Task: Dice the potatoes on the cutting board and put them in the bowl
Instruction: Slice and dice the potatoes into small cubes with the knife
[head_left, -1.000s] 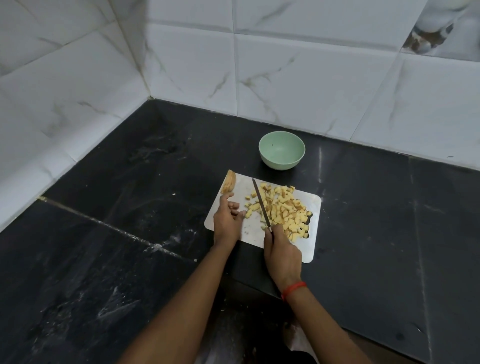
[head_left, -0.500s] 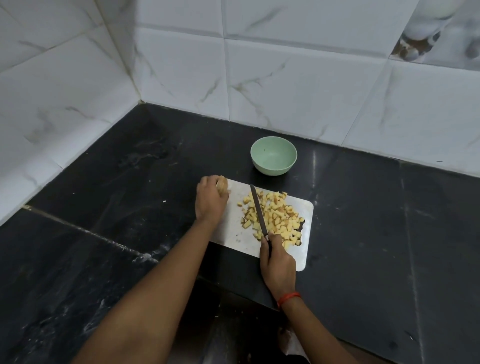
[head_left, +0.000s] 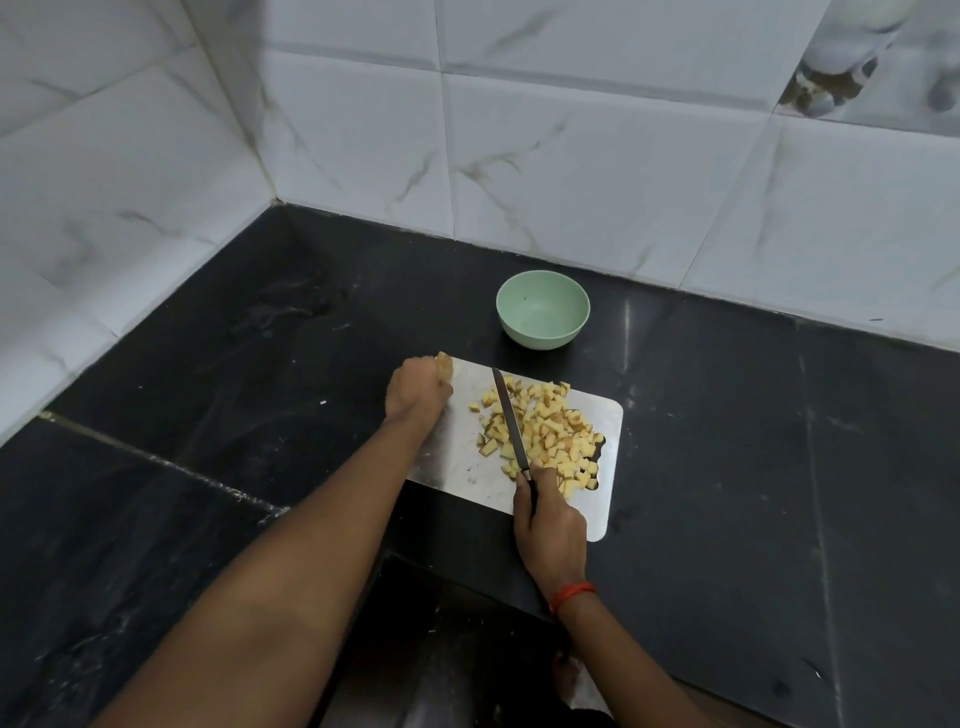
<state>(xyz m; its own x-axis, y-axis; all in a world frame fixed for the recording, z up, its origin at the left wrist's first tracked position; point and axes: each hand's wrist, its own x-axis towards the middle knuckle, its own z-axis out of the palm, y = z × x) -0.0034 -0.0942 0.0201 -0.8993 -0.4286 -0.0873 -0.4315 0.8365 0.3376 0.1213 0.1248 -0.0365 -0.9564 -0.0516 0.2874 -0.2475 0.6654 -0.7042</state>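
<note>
A steel cutting board (head_left: 470, 470) lies on the black counter. A heap of diced potato (head_left: 550, 434) covers its right half. My right hand (head_left: 550, 525) grips the handle of a knife (head_left: 510, 422), whose blade lies across the left side of the heap. At the board's far left corner, my left hand (head_left: 415, 389) holds a potato piece (head_left: 444, 364) with skin on it; most of that piece is hidden by the fingers. The pale green bowl (head_left: 543, 309) stands just behind the board and holds nothing.
The black stone counter (head_left: 208, 415) runs into a corner of white marbled wall tiles (head_left: 571, 171) at the back and left. Its front edge has a cut-out just below the board, under my arms.
My left hand went from the board's near middle to the far left corner and took hold of the potato piece there. The knife and my right hand stayed about where they were.
</note>
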